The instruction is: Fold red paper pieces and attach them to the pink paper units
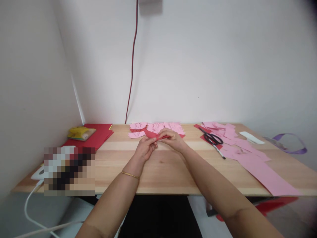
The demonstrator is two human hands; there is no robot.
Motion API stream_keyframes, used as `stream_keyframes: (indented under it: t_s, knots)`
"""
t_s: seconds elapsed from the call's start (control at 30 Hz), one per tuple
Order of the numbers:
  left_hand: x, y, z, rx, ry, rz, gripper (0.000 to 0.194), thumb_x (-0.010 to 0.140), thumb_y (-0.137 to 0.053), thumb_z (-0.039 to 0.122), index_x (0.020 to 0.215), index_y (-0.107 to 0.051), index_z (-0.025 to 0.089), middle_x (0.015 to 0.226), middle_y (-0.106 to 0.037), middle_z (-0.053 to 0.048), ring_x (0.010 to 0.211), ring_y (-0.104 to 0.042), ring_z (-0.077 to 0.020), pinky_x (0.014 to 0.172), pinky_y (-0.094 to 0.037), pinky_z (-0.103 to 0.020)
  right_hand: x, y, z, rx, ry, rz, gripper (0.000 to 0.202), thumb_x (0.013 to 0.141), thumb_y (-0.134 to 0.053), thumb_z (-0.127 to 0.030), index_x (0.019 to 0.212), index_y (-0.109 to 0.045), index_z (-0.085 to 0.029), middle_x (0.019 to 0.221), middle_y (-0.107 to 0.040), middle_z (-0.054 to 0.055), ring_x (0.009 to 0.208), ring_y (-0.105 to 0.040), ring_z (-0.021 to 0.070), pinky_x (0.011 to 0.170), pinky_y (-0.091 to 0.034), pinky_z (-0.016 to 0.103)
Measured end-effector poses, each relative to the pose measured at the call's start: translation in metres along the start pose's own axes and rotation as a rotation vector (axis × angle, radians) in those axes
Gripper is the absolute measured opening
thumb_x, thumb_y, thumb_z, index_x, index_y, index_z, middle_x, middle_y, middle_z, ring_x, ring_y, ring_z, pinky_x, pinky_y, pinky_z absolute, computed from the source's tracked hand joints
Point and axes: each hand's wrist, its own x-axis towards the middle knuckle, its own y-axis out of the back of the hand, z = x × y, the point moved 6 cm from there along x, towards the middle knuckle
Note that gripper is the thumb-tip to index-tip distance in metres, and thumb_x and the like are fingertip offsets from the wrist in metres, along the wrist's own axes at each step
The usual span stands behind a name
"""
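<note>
Between my two hands is a piece of red paper (151,134), held above the middle of the wooden table (160,172). My left hand (146,146) pinches its near edge between thumb and fingers. From the right, my right hand (171,138) grips the same paper, with its fingers curled over it. The paper looks folded, though my fingers cover part of it. Just behind my hands lie several cut pink paper pieces (156,127) with jagged edges, and some red paper shows among them.
At right are black-handled scissors (213,138), a pen (219,152), pink paper scraps (264,172), a white strip (252,137) and a purple-edged roll (297,152). Red sheets (99,138) and a yellow packet (81,133) lie at left, near a white device (38,172) with a cable.
</note>
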Motion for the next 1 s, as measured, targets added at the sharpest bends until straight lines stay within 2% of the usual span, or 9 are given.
stream_keyframes:
  t_s: [0.2, 0.53, 0.63, 0.77, 0.9, 1.0]
  knots:
    - [0.001, 0.003, -0.003, -0.049, 0.064, 0.021, 0.03, 0.062, -0.077, 0.033, 0.079, -0.059, 0.015, 0.064, -0.062, 0.0, 0.05, -0.054, -0.0077, 0.051, -0.048, -0.022, 0.001, -0.002, -0.005, 0.01, 0.01, -0.045, 0.015, 0.078, -0.065, -0.034, 0.084, -0.069, -0.021, 0.092, -0.063, 0.007, 0.09, -0.058, 0.0172, 0.082, -0.047, 0.034]
    - [0.004, 0.008, -0.007, 0.021, 0.03, 0.123, 0.023, 0.054, -0.076, 0.02, 0.066, -0.058, 0.013, 0.053, -0.054, 0.003, 0.048, -0.047, -0.0058, 0.046, -0.038, -0.018, 0.001, -0.008, -0.007, 0.012, 0.015, -0.101, 0.014, 0.077, -0.066, -0.033, 0.081, -0.069, -0.02, 0.089, -0.061, 0.006, 0.086, -0.058, 0.0166, 0.08, -0.046, 0.032]
    - [0.004, 0.008, -0.005, 0.022, 0.0, 0.132, 0.02, 0.054, -0.075, 0.018, 0.065, -0.059, 0.014, 0.053, -0.053, 0.003, 0.049, -0.047, -0.0062, 0.047, -0.037, -0.018, -0.001, -0.009, 0.0, 0.042, -0.063, -0.069, 0.017, 0.076, -0.066, -0.035, 0.081, -0.067, -0.019, 0.089, -0.062, 0.006, 0.087, -0.058, 0.0166, 0.081, -0.045, 0.032]
    - [0.005, 0.006, -0.001, 0.044, -0.094, 0.119, 0.022, 0.052, -0.076, 0.02, 0.065, -0.06, 0.013, 0.055, -0.055, 0.003, 0.049, -0.045, -0.0062, 0.048, -0.037, -0.02, -0.005, -0.01, 0.016, 0.102, -0.264, 0.022, 0.025, 0.074, -0.066, -0.04, 0.086, -0.062, -0.018, 0.086, -0.063, 0.003, 0.081, -0.058, 0.0152, 0.077, -0.045, 0.03]
    - [0.005, 0.007, 0.006, 0.156, -0.226, 0.139, 0.021, 0.054, -0.077, 0.023, 0.064, -0.061, 0.012, 0.054, -0.056, 0.002, 0.048, -0.046, -0.0059, 0.05, -0.037, -0.02, -0.006, -0.011, 0.02, 0.152, -0.314, 0.07, 0.027, 0.071, -0.068, -0.041, 0.082, -0.059, -0.018, 0.079, -0.062, 0.001, 0.076, -0.057, 0.0144, 0.073, -0.045, 0.029]
    - [0.005, 0.005, 0.003, 0.104, -0.157, 0.078, 0.024, 0.054, -0.078, 0.023, 0.07, -0.063, 0.012, 0.058, -0.058, 0.001, 0.052, -0.05, -0.0071, 0.054, -0.041, -0.021, -0.006, -0.008, 0.019, 0.179, -0.32, 0.107, 0.027, 0.071, -0.068, -0.041, 0.082, -0.058, -0.019, 0.076, -0.062, 0.0, 0.075, -0.057, 0.0141, 0.071, -0.045, 0.028]
